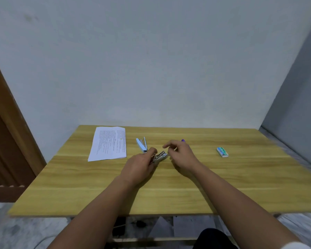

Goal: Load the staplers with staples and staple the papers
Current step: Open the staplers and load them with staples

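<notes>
My left hand (142, 163) grips a small metal stapler (159, 156) just above the wooden table (169, 194). My right hand (180, 153) hovers at the stapler's right end with fingers pinched; whether it holds staples is too blurred to tell. A light blue stapler (141, 144) lies hinged apart on the table behind my left hand. A purple object (183, 140) peeks out behind my right hand. A stack of printed papers (109, 143) lies at the back left. A green staple box (222, 152) rests to the right.
The table stands against a pale wall. A brown wooden door (5, 141) is at the left. Under the table's front edge show a metal frame, a cable and marbled floor (16, 230).
</notes>
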`<state>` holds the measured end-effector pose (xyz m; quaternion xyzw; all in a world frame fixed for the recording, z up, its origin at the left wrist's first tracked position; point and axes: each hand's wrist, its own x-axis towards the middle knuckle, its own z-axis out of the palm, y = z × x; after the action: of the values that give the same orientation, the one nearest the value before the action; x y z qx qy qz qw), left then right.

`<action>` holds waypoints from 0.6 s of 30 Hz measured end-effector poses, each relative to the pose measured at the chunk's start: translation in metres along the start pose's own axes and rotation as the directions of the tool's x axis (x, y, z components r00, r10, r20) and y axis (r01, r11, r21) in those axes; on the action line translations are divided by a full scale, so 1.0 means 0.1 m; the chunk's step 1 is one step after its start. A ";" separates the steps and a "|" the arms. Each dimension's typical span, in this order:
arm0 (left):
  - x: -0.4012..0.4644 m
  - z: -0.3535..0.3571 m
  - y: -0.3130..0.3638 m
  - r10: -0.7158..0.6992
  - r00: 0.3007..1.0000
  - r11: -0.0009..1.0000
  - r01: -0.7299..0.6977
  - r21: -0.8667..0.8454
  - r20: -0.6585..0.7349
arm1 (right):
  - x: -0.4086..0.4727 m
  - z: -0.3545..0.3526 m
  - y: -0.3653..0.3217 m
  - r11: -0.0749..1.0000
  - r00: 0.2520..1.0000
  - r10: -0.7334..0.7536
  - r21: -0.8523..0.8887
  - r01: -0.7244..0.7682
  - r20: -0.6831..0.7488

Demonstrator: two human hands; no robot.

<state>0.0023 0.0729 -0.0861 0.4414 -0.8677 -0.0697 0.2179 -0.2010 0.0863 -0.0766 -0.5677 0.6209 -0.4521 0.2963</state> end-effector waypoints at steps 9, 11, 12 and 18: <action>0.04 -0.17 0.03 0.003 0.997 0.990 -0.014 -0.141 -0.074 | 0.00 -0.04 -0.11 0.813 0.931 0.358 0.512 -0.277 -0.065; 0.08 -0.16 0.04 0.023 0.998 0.992 -0.031 -0.126 -0.061 | -0.02 -0.01 -0.11 0.830 0.937 0.341 0.491 -0.266 -0.068; 0.09 -0.16 0.04 0.025 0.998 0.992 -0.032 -0.119 -0.057 | -0.03 0.00 -0.11 0.837 0.941 0.331 0.483 -0.259 -0.068; 0.01 -0.15 0.06 0.018 0.999 0.983 -0.027 -0.182 -0.052 | -0.10 -0.03 -0.16 0.875 0.964 0.264 0.430 -0.223 -0.038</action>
<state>0.0036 0.0766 -0.0701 0.4115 -0.8568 -0.1353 0.2797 -0.1948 0.0971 -0.0627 -0.3852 0.5882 -0.5612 0.4366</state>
